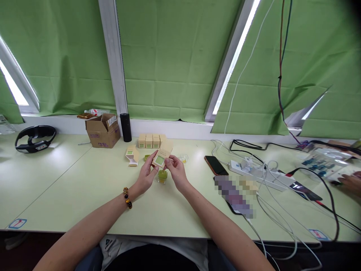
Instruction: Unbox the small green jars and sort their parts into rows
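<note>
Left hand [146, 174], right hand [177, 173] both clamped on small box [161, 156]; green jar [162, 175] at its 6 o'clock.

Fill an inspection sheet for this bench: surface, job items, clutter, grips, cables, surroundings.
Surface: pale table, seam at left, stickers near front edge.
Job items: small box held up; green-topped jar standing below it; box row behind; opened box at left.
Clutter: headphones, cardboard box, black cylinder, phone; pixelated patch beside phone, unreadable.
Grips: left hand and right hand both on the small box.
Cables: tangled around power strip, right side.
Surroundings: green curtains; another person's hand, far right.
</note>
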Tool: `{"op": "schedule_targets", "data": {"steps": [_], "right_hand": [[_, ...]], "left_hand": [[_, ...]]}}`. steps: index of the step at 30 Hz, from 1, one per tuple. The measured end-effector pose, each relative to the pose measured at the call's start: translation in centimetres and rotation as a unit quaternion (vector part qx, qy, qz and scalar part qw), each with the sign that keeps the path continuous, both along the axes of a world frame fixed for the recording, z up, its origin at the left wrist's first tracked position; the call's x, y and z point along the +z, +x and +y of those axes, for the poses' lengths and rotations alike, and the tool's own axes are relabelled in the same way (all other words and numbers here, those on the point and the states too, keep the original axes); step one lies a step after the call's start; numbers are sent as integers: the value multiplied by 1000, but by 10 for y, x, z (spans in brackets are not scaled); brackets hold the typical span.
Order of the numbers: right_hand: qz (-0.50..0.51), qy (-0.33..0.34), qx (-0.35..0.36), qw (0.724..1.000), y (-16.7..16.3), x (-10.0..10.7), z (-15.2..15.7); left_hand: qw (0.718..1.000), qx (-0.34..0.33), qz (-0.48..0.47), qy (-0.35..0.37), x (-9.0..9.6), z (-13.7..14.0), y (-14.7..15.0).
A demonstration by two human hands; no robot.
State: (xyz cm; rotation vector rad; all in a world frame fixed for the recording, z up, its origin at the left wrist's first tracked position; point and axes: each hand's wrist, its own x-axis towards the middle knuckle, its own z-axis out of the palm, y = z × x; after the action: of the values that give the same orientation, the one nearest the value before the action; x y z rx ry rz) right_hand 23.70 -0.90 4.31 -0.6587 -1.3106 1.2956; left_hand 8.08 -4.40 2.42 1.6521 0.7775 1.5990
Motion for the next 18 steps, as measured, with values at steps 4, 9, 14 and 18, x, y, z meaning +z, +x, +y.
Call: {"op": "schedule_targets", "data": {"steps": [4,9,14,18], "right_hand": [[1,6,5,1000,-1,1,-1],[7,6,26,1000,-3,0,-3],[4,14,33,999,-4,-7,1],[-3,25,28,999,-6,-10,1]], "left_hand": [[1000,11,-14,19,-1,0,1],[999,24,-31,13,1,-2,2],[998,37,-49,-8,6,-3,3],[997,47,-58,-16,6,-2,2]]}}
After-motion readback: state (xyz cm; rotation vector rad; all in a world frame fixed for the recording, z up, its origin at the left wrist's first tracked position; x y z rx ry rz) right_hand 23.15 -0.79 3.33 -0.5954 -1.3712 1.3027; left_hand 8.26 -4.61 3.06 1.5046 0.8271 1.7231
